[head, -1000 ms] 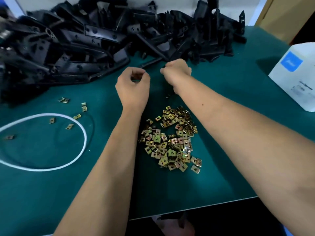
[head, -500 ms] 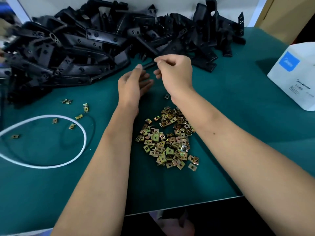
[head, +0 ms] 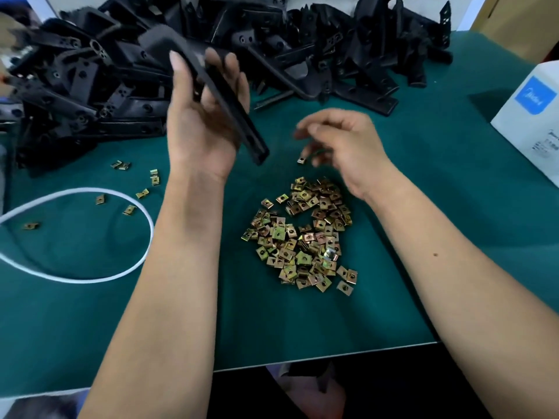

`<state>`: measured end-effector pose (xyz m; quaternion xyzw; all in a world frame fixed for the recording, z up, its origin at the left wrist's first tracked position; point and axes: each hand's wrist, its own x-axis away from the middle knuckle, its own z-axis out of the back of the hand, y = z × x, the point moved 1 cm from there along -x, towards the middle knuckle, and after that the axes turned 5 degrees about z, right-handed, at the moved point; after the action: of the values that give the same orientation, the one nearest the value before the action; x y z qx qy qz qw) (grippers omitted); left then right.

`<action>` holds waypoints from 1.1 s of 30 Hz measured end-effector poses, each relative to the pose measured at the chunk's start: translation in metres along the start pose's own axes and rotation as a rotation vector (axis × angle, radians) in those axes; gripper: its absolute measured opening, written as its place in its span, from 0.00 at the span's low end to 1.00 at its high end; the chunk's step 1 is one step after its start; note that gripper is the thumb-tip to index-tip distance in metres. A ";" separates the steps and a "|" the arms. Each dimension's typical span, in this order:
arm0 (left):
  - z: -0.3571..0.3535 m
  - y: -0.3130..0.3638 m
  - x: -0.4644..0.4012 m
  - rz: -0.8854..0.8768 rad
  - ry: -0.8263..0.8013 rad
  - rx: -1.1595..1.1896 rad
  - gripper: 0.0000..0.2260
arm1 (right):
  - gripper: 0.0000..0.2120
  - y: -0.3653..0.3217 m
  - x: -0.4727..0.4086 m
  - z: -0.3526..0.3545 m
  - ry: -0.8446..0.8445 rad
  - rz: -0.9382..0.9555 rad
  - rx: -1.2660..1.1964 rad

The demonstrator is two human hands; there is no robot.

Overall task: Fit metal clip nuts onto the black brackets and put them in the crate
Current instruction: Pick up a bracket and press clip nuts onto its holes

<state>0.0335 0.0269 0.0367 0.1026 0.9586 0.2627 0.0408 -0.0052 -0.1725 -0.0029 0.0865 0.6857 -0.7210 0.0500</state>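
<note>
My left hand is raised palm-up and grips a long black bracket that slants down to the right. My right hand hovers above the far edge of the clip nut heap, its fingers curled down and blurred. A single brass clip nut lies at its fingertips; whether they touch it I cannot tell. A big pile of black brackets fills the back of the green table. The crate is out of sight.
A white cord loop lies on the left with several loose clip nuts in and around it. A white box with a blue label stands at the right edge. The table's front edge runs near my forearms.
My left hand has lifted a black bracket from the pile and turned palm-up. My right hand let go and dropped toward the clip nut heap.
</note>
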 end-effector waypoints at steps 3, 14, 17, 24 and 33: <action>0.009 0.011 0.003 -0.012 -0.015 0.085 0.19 | 0.08 0.008 -0.005 0.014 0.174 0.080 0.575; 0.013 0.001 -0.003 -0.364 0.248 -0.738 0.17 | 0.06 0.014 0.000 0.004 -0.063 0.156 0.891; 0.013 -0.005 0.001 -0.593 0.095 -1.068 0.16 | 0.07 0.013 0.002 0.000 -0.036 0.203 0.806; 0.029 -0.038 -0.003 -0.352 -0.079 -1.661 0.39 | 0.10 0.010 0.001 -0.005 0.171 0.074 0.111; 0.033 -0.047 0.000 -0.336 -0.069 -1.674 0.44 | 0.08 0.015 -0.003 -0.001 0.134 0.079 0.148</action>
<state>0.0295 0.0041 -0.0157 -0.0970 0.4495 0.8714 0.1710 0.0006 -0.1728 -0.0170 0.1649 0.6283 -0.7598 0.0259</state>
